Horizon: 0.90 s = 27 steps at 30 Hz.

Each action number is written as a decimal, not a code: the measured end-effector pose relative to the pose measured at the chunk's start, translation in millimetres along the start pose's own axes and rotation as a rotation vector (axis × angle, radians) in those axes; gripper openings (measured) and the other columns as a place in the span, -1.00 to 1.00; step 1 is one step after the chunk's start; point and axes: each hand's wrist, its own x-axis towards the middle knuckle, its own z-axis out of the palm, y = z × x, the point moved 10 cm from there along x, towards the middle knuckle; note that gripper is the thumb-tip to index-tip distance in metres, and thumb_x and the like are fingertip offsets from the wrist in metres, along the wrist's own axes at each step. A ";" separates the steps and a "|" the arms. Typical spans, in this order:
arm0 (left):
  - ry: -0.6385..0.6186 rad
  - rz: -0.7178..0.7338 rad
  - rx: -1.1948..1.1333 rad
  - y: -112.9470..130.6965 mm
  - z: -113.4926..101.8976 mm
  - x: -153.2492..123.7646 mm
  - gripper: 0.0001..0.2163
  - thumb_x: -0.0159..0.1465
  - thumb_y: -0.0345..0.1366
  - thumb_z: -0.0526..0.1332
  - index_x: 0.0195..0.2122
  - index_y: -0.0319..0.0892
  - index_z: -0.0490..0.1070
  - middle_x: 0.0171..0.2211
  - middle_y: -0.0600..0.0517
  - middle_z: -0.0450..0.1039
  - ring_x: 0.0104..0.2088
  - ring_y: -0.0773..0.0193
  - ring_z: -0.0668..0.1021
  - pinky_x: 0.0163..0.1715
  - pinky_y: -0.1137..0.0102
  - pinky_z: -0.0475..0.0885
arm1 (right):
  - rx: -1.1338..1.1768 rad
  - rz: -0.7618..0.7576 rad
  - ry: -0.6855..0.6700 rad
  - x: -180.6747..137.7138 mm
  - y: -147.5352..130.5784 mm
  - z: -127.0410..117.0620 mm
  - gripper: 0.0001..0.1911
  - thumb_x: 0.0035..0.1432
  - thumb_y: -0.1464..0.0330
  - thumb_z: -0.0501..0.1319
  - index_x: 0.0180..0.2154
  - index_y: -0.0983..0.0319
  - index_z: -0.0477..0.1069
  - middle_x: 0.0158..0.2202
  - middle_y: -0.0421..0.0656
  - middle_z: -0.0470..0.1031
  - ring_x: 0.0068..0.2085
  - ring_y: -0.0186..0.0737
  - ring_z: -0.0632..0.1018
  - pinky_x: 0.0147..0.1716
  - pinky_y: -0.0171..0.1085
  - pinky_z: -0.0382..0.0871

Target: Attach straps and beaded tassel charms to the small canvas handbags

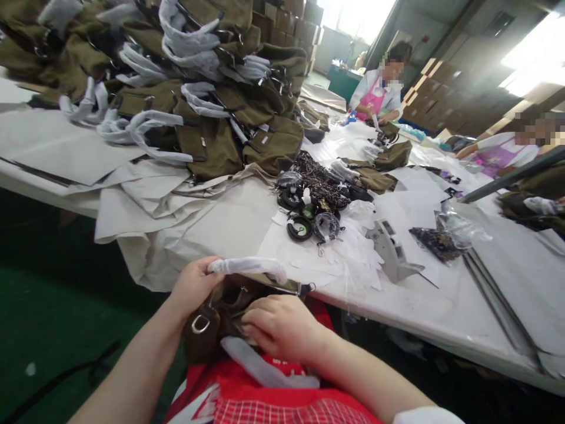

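A brown handbag with a metal ring rests against my body at the table's front edge. Its far handle arches up in a whitish wrapping. The near handle, wrapped alike, hangs down over my red apron. My left hand is closed on the bag's left end, close to the base of the far handle. Over the bag's opening, my right hand is closed with its fingers curled at the edge. Its fingertips are partly hidden, and the bag's inside is mostly out of sight.
Olive bags with wrapped handles are heaped at the back left. Coiled black straps lie mid-table beside a grey tape dispenser and a plastic-wrapped dark bundle. Two co-workers, one person farther back and another person at right, are across the table.
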 end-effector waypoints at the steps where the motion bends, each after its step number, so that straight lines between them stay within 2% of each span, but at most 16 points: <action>1: -0.020 -0.037 -0.036 -5.5 1.7 0.4 -0.82 -0.08 -0.24 0.28 -0.47 -0.20 0.39 -0.64 0.16 0.31 -0.62 0.37 0.33 -0.62 0.50 0.20 | 0.016 0.059 0.106 -5.1 12.3 -19.4 -0.79 0.33 0.30 0.06 -0.26 0.21 0.43 -0.31 -0.16 0.55 -0.28 -0.28 0.52 -0.26 -0.32 0.34; 3: -0.068 -0.105 -0.097 -13.4 7.5 0.7 -0.79 -0.09 -0.22 0.28 -0.45 -0.18 0.36 -0.69 0.20 0.25 -0.69 0.40 0.27 -0.67 0.51 0.13 | -0.043 0.299 0.273 -18.6 60.4 -49.5 -0.73 0.34 0.31 0.03 -0.33 0.22 0.44 -0.36 -0.14 0.53 -0.31 -0.27 0.50 -0.26 -0.31 0.32; 4: -0.082 -0.122 -0.110 -14.6 10.0 1.1 -0.78 -0.09 -0.22 0.29 -0.44 -0.18 0.36 -0.70 0.20 0.24 -0.71 0.40 0.25 -0.68 0.51 0.11 | -0.103 0.442 0.305 -25.8 91.0 -57.1 -0.71 0.35 0.33 0.01 -0.33 0.23 0.44 -0.36 -0.13 0.53 -0.31 -0.26 0.50 -0.26 -0.30 0.32; 6: -0.088 -0.107 -0.108 -11.2 13.0 2.8 -0.78 -0.10 -0.23 0.30 -0.44 -0.20 0.38 -0.70 0.19 0.26 -0.70 0.41 0.26 -0.67 0.51 0.12 | -0.247 0.692 0.209 -36.1 153.7 -53.2 -0.71 0.36 0.35 -0.02 -0.23 0.24 0.47 -0.27 -0.11 0.55 -0.23 -0.24 0.52 -0.20 -0.31 0.34; 9: -0.085 -0.071 -0.082 -3.4 15.7 4.5 -0.79 -0.11 -0.24 0.31 -0.45 -0.22 0.41 -0.67 0.16 0.31 -0.67 0.40 0.30 -0.65 0.51 0.15 | -0.338 0.796 0.115 -38.1 219.1 -39.0 -0.69 0.30 0.47 -0.01 -0.06 0.31 0.46 -0.04 0.01 0.53 -0.03 -0.16 0.49 -0.02 -0.26 0.29; 11: -0.090 -0.058 -0.076 -0.1 16.8 3.9 -0.80 -0.09 -0.24 0.31 -0.46 -0.23 0.43 -0.65 0.14 0.35 -0.65 0.38 0.34 -0.63 0.51 0.18 | -0.395 0.820 0.089 -38.7 244.5 -33.8 -0.64 0.26 0.50 0.01 0.02 0.38 0.42 0.06 0.10 0.47 0.05 -0.06 0.43 0.05 -0.19 0.24; 14: -0.075 -0.038 -0.072 1.6 14.7 2.3 -0.82 -0.09 -0.25 0.31 -0.49 -0.23 0.43 -0.63 0.12 0.39 -0.60 0.34 0.39 -0.59 0.50 0.24 | -0.472 0.838 0.044 -38.4 262.8 -32.9 -0.61 0.27 0.41 0.05 0.08 0.37 0.39 0.06 0.12 0.45 0.07 0.04 0.39 0.06 -0.11 0.21; 16: -0.066 -0.044 -0.070 -0.8 13.6 2.2 -0.83 -0.08 -0.24 0.31 -0.51 -0.22 0.41 -0.64 0.13 0.38 -0.62 0.35 0.38 -0.60 0.50 0.22 | -0.504 0.826 0.003 -33.3 267.4 -32.4 -0.65 0.28 0.35 0.07 0.00 0.34 0.46 0.00 0.11 0.47 0.04 0.07 0.38 0.04 -0.10 0.22; 18: -0.072 -0.046 -0.068 -2.1 14.4 3.2 -0.83 -0.06 -0.24 0.30 -0.50 -0.23 0.42 -0.63 0.12 0.39 -0.62 0.36 0.38 -0.60 0.50 0.23 | -0.527 0.805 -0.039 -24.6 269.4 -29.9 -0.69 0.28 0.38 0.05 -0.11 0.35 0.51 -0.05 0.13 0.48 0.03 0.07 0.38 0.01 -0.10 0.22; 23: -0.062 -0.004 -0.010 3.4 12.9 5.3 -0.85 -0.06 -0.27 0.30 -0.49 -0.24 0.45 -0.59 0.09 0.44 -0.55 0.33 0.43 -0.53 0.49 0.28 | -0.530 0.740 -0.117 -10.5 264.4 -24.4 -0.66 0.22 0.57 -0.02 -0.20 0.43 0.53 -0.10 0.21 0.49 0.00 0.03 0.41 -0.03 -0.14 0.24; 27: -0.061 -0.008 -0.015 0.2 8.1 2.5 -0.86 -0.06 -0.28 0.30 -0.50 -0.23 0.44 -0.62 0.13 0.39 -0.59 0.38 0.38 -0.58 0.52 0.22 | -0.456 0.698 -0.136 -28.6 250.1 -32.9 -0.75 0.19 0.53 0.08 -0.29 0.37 0.56 -0.17 0.14 0.53 -0.04 -0.02 0.46 -0.04 -0.18 0.25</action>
